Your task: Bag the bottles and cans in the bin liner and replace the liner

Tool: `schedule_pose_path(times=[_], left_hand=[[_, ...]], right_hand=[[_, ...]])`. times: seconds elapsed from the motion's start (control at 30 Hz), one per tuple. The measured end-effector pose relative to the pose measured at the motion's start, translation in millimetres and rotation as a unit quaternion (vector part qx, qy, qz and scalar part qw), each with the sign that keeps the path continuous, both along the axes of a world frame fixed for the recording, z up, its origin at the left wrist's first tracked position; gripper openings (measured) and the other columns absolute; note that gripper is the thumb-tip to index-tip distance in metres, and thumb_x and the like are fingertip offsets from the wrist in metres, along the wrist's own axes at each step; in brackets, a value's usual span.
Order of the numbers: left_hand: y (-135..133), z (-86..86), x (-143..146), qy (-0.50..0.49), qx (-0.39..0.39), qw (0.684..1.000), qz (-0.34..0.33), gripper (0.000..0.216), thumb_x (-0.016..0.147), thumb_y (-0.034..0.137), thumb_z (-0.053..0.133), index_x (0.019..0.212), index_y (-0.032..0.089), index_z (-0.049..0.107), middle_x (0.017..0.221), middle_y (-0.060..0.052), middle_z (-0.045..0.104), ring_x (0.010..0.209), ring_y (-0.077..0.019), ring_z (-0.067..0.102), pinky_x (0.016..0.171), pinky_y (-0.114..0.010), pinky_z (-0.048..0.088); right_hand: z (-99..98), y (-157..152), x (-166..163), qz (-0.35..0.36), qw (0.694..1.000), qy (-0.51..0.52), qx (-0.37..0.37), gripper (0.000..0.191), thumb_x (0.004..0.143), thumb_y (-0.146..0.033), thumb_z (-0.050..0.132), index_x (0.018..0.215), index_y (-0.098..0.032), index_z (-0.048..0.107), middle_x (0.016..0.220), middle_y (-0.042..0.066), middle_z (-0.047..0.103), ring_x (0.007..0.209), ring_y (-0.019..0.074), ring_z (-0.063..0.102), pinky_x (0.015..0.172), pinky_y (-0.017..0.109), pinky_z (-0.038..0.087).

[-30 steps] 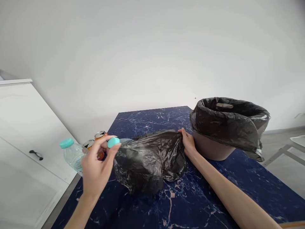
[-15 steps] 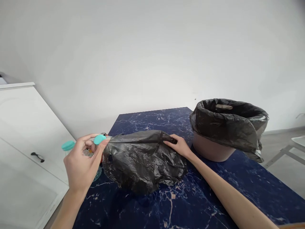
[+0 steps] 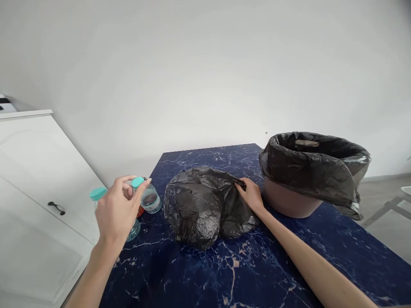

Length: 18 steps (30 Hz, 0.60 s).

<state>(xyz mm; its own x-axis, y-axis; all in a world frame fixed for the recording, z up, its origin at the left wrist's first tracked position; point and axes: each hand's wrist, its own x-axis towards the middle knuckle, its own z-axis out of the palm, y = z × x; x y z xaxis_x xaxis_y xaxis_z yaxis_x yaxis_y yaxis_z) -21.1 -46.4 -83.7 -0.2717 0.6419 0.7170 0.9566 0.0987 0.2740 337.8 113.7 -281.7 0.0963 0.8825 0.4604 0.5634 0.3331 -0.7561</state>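
My right hand (image 3: 252, 196) is closed on a bunched edge of a black plastic bag (image 3: 199, 205), which lies puffed and crumpled on the dark blue table. My left hand (image 3: 117, 205) is raised to the left of the bag, apart from it, with thumb and index finger apart and the other fingers curled. Behind the left hand stands a clear bottle (image 3: 151, 204) with a teal cap and a label. Another teal-capped bottle (image 3: 98, 193) is mostly hidden by that hand. I cannot tell whether the left fingers touch the nearer cap.
To the right stands a brownish bin (image 3: 287, 201) lined with another black bag (image 3: 311, 167) folded over its rim. A red object (image 3: 140, 211) shows partly beside the bottles. A white cabinet (image 3: 41, 184) is at the left, and a pale wall rises behind the blue marbled table (image 3: 205, 282).
My left hand has let go of the black bag's left end, which has dropped back to the right. My right hand still holds its edge. The labelled bottle now shows more fully.
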Motion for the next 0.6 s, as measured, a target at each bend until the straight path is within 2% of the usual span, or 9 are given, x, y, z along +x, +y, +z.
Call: schedule_pose_path(times=[0.3, 0.47, 0.6], left_hand=[[2.3, 10.4, 3.3, 0.033, -0.033, 0.997, 0.055, 0.047, 0.097, 0.063, 0.06, 0.118, 0.022, 0.072, 0.075, -0.001, 0.068, 0.069, -0.0228, 0.062, 0.058, -0.028, 0.031], [3.9, 17.6, 6.0, 0.037, -0.081, 0.994, 0.069, 0.047, 0.1, 0.063, 0.057, 0.125, 0.026, 0.073, 0.082, -0.003, 0.076, 0.076, -0.0271, 0.067, 0.057, -0.03, 0.029], [3.3, 23.1, 6.4, 0.07, -0.156, 0.982, 0.081, 0.051, 0.105, 0.057, 0.049, 0.141, 0.026, 0.069, 0.087, -0.007, 0.08, 0.077, -0.032, 0.069, 0.055, -0.032, 0.028]], right_hand=[[0.0, 0.4, 0.5, 0.01, 1.0, 0.005, 0.003, 0.032, 0.097, -0.049, 0.054, 0.104, -0.025, 0.072, 0.105, 0.01, 0.076, 0.099, 0.0294, 0.07, 0.088, 0.04, 0.052], [1.9, -0.5, -0.1, 0.015, 1.0, 0.01, 0.004, 0.033, 0.096, -0.049, 0.053, 0.105, -0.024, 0.073, 0.106, 0.01, 0.076, 0.1, 0.0302, 0.07, 0.089, 0.041, 0.051], [2.9, -1.0, -1.3, 0.014, 1.0, 0.019, 0.001, 0.034, 0.095, -0.049, 0.053, 0.105, -0.023, 0.073, 0.107, 0.01, 0.076, 0.101, 0.0301, 0.07, 0.091, 0.043, 0.052]])
